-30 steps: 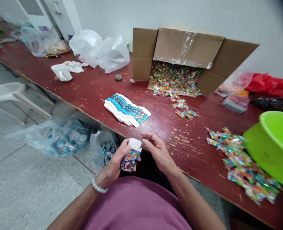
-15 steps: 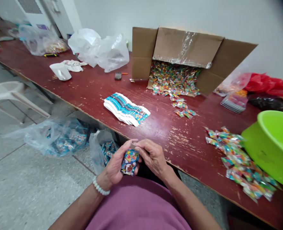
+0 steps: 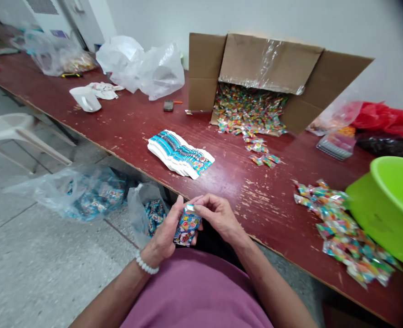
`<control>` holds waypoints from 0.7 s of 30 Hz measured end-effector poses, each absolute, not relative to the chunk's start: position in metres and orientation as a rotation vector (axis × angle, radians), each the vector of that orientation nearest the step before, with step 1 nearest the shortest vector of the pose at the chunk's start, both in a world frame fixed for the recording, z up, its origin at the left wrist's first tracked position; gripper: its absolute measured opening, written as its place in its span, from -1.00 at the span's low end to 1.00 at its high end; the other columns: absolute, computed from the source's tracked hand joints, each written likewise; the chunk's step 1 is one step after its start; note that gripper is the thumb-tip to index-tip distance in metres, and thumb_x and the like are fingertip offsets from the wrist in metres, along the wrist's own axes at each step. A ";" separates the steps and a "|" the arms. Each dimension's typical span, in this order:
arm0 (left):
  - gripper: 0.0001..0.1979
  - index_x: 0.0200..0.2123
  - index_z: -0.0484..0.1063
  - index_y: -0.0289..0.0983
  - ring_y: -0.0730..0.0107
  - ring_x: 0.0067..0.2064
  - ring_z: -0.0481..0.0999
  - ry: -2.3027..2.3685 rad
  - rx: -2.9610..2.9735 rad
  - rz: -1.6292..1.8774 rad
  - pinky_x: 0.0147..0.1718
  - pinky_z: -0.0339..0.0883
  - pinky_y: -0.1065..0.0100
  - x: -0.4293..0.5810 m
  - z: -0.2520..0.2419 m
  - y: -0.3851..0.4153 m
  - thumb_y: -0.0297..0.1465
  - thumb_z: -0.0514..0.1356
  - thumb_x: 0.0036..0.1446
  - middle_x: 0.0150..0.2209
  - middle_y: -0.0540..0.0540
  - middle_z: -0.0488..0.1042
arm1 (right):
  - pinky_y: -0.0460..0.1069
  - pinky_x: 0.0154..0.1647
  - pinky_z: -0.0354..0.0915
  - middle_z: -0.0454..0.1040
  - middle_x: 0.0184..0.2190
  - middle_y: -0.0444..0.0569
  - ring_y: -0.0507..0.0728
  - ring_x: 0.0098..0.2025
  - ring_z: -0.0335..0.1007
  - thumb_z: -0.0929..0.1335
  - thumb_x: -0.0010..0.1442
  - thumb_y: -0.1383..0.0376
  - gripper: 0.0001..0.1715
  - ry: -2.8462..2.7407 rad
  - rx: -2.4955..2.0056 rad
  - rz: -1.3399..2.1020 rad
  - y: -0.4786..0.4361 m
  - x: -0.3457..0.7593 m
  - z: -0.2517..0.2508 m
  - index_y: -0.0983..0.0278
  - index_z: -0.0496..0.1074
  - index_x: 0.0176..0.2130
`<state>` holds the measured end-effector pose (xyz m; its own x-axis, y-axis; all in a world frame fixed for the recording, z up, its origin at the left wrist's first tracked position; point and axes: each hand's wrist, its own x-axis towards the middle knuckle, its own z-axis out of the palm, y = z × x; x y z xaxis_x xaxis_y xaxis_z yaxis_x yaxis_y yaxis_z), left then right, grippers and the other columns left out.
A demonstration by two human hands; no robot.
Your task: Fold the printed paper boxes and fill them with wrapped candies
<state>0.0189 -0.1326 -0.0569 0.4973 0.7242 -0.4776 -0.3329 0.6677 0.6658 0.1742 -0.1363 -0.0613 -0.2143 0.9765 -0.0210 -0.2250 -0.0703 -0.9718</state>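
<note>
A small printed candy box (image 3: 188, 226), blue with colourful pictures, is held in front of my lap just off the table's edge. My left hand (image 3: 167, 231) grips it from the left side, its fingers wrapped behind. My right hand (image 3: 218, 216) pinches the white flap at the box's top end between thumb and fingers. On the table beyond lies a fanned stack of flat blue-and-white cartons (image 3: 181, 152). Below, left of my hands, a plastic bag (image 3: 136, 214) holds several similar blue boxes.
An open cardboard box (image 3: 269, 64) full of wrapped candies stands at the back of the red table (image 3: 126, 123). To the right are a candy pile (image 3: 344, 228) and a green basin (image 3: 385, 214). A white mug (image 3: 85, 99), plastic bags (image 3: 160, 73) and a stool (image 3: 13, 123) are leftward.
The flap at the box's top showed brown before and now shows white, folded over under my right fingers. My left thumb has lifted away from the box's top. The view has shifted slightly.
</note>
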 end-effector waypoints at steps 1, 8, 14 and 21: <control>-0.30 0.25 0.35 -0.30 0.36 -0.65 0.49 0.828 0.540 0.675 -0.71 0.34 0.45 0.018 -0.057 -0.132 0.08 -0.03 0.29 -0.49 -0.12 0.54 | -0.09 -0.56 0.31 0.59 -0.18 0.00 -0.03 -0.56 0.34 0.45 0.19 0.13 -0.73 -1.154 -0.956 1.498 -0.136 0.174 -0.061 0.27 0.43 -0.37; -0.46 0.25 0.34 -0.28 0.31 -0.59 0.52 0.774 0.447 0.704 -0.68 0.44 0.33 0.015 -0.054 -0.127 -0.28 0.11 0.22 -0.37 -0.12 0.58 | -0.04 -0.28 0.36 0.52 -0.27 -0.06 0.04 -0.35 0.42 0.35 0.32 0.14 -0.77 -1.444 -1.060 1.146 -0.147 0.174 -0.066 0.22 0.50 -0.30; -0.43 0.20 0.35 -0.28 0.42 -0.61 0.48 0.893 0.478 0.830 -0.68 0.40 0.37 0.011 -0.064 -0.128 -0.33 0.15 0.09 -0.27 -0.10 0.58 | 0.03 -0.04 0.35 0.51 -0.16 -0.02 0.13 -0.08 0.45 0.40 0.26 0.20 -0.87 -1.637 -1.051 1.022 -0.140 0.167 -0.077 0.20 0.50 -0.23; -0.45 0.13 0.35 -0.27 0.30 -0.46 0.53 1.511 0.972 1.021 -0.45 0.43 0.28 -0.042 -0.139 -0.105 -0.11 0.03 0.18 -0.32 -0.07 0.53 | 0.09 -0.06 0.33 0.50 -0.13 0.08 0.17 -0.23 0.43 0.40 0.20 0.13 -0.59 -1.530 -1.636 0.537 -0.038 0.204 -0.075 0.31 0.48 -0.02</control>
